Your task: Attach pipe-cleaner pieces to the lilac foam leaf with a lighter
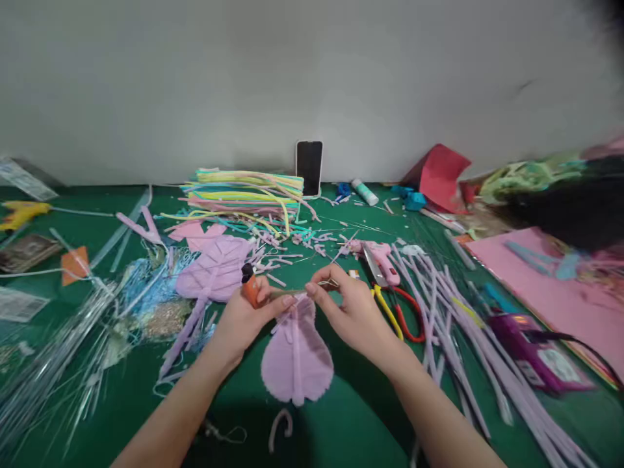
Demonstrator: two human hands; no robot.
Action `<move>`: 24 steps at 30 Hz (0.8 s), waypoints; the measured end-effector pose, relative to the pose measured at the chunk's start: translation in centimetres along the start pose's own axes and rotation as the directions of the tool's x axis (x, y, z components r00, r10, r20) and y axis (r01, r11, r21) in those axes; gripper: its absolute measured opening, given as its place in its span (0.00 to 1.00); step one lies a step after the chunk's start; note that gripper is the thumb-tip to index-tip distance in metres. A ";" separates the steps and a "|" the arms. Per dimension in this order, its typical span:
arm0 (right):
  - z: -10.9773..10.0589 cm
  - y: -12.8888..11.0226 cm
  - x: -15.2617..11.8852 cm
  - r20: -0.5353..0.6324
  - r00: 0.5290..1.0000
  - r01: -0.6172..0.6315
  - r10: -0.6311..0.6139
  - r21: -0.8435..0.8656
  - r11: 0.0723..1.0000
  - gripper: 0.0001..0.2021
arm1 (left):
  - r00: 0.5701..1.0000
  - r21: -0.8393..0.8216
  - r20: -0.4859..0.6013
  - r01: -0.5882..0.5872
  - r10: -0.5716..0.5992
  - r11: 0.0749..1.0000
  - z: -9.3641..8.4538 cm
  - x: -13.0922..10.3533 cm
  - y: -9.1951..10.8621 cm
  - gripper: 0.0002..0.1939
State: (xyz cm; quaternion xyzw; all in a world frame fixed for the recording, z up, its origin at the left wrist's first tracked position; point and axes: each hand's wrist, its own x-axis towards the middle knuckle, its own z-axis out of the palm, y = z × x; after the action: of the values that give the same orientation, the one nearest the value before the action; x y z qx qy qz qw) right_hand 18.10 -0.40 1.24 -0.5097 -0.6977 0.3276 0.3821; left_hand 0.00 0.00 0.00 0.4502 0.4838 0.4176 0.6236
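Note:
My left hand (248,312) is closed around a small orange tool with a black end (250,287), whose exact kind I cannot make out. Its thumb also presses at the top of a fuzzy lilac pipe-cleaner shape (298,357), which has rounded lobes and a central rib. My right hand (346,309) pinches a thin gold-brown cord (329,283) that stretches across the top of this shape to my left hand. Just below the shape lies a short curled pipe-cleaner piece (280,429). A second lilac shape with a stem (214,266) rests to the left.
Scissors (397,305) with red and yellow handles and a pink glue gun (383,260) lie right of my hands. Lilac pipe cleaners (468,338) spread farther right. Coloured pipe cleaners (244,192) and a phone (309,168) stand at the wall. Clear-wrapped strands (53,370) cover the left.

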 end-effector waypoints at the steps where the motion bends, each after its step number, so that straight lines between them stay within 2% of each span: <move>1: 0.0 0.0 0.0 0.005 1.000 -0.017 0.017 -0.007 1.000 0.06 | 1.000 -0.018 0.011 0.012 -0.012 1.000 -0.1 0.1 -0.1 0.23; 4: 0.3 0.2 0.0 0.029 0.999 -0.044 0.044 -0.008 0.999 0.04 | 1.000 -0.001 -0.006 0.009 -0.009 1.000 -0.2 0.4 -0.2 0.22; 6: 0.5 0.2 0.0 0.053 0.998 -0.042 0.041 0.012 0.999 0.03 | 0.997 0.079 -0.063 -0.028 0.033 0.996 -0.2 0.5 -0.3 0.22; 9: 0.8 0.1 0.0 0.092 0.995 -0.028 0.026 0.025 0.999 0.06 | 0.982 0.223 -0.146 -0.087 0.122 0.971 -0.1 0.6 -0.3 0.22; 13: 0.9 -0.1 -0.1 0.113 0.993 -0.020 0.013 0.057 0.998 0.06 | 0.994 0.270 -0.032 -0.093 0.106 0.958 0.0 0.4 -0.4 0.20; 15: 0.9 -0.1 -0.1 0.095 0.995 -0.033 0.024 0.093 0.995 0.06 | 0.997 0.258 -0.004 -0.071 0.075 0.964 0.0 0.3 -0.4 0.20; 20: 1.0 0.3 0.3 0.037 0.999 -0.040 0.038 0.067 0.997 0.05 | 0.997 0.213 -0.031 -0.067 0.075 0.975 0.0 0.4 -0.6 0.20; 24: 1.0 0.9 0.6 -0.087 0.991 -0.096 0.098 0.029 0.995 0.04 | 0.993 0.191 -0.049 -0.092 0.103 0.977 -0.2 0.7 -0.9 0.19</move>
State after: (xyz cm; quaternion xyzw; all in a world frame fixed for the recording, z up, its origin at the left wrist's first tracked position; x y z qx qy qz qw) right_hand 17.59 0.36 0.09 -0.5522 -0.6503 0.3316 0.4028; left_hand 0.02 0.46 -1.08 0.5180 0.5166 0.4131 0.5424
